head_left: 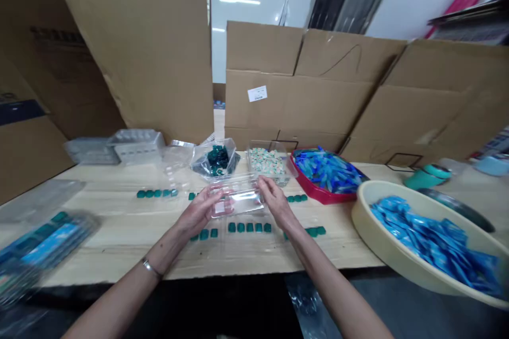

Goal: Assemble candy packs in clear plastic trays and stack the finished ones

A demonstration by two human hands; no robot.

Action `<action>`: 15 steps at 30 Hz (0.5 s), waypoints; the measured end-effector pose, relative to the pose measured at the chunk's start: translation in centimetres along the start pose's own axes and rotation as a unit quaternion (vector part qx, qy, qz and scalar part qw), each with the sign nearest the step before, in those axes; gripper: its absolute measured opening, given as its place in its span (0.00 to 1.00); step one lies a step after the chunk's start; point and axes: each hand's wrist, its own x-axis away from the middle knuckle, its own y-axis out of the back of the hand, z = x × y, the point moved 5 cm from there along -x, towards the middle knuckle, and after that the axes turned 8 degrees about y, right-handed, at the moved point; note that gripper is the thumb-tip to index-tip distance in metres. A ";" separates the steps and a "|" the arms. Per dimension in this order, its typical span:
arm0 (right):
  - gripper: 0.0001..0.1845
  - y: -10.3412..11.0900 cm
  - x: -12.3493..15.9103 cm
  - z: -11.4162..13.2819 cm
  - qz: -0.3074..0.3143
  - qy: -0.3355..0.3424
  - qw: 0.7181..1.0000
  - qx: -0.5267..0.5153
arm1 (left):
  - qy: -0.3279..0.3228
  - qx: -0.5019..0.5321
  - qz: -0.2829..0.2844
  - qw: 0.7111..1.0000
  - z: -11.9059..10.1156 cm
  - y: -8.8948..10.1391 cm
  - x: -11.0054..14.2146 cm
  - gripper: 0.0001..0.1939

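Note:
A clear plastic blister tray [243,198] is held above the table between both hands. My left hand [202,207] grips its left end, fingers showing through the plastic. At its right end, my right hand [274,198] pinches the edge. Small dark green blocks [249,228] stand in short rows on the table below and on both sides of the tray, some in what look like clear trays. Behind it, a clear container [199,161] holds more dark green pieces, and a clear box [292,169] holds small white and pale green pieces.
Right of the hands are a red tray [316,196] of blue pieces and a cream basin [366,222] of blue packets. Stacked clear trays [137,145] stand back left; filled packs [51,243] lie at left. Cardboard panels [274,111] wall the back.

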 end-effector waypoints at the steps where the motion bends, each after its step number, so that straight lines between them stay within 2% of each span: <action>1: 0.26 1.7 -0.7 -0.1 -0.026 0.025 0.998 0.051 | 0.019 -0.005 -0.001 1.000 0.2 0.0 -0.5 0.14; 4: 0.19 7.0 -3.7 0.1 -0.085 0.106 0.969 0.207 | 0.071 -0.024 0.009 0.997 0.3 -0.1 -2.0 0.13; 7: 0.13 10.0 -7.3 0.3 -0.062 0.156 0.937 0.305 | 0.107 -0.030 0.031 0.993 0.6 -0.6 -3.2 0.13; 9: 0.11 10.3 -9.5 0.3 -0.012 0.173 0.921 0.348 | 0.122 -0.026 0.037 0.991 1.1 -0.9 -3.8 0.14; 13: 0.09 8.7 -12.3 -0.8 0.136 0.150 0.896 0.395 | 0.144 -0.017 0.049 0.988 2.2 -0.6 -4.2 0.16; 15: 0.07 8.4 -13.3 -1.5 0.138 0.134 0.908 0.371 | 0.157 -0.015 0.051 0.986 2.7 0.0 -4.2 0.18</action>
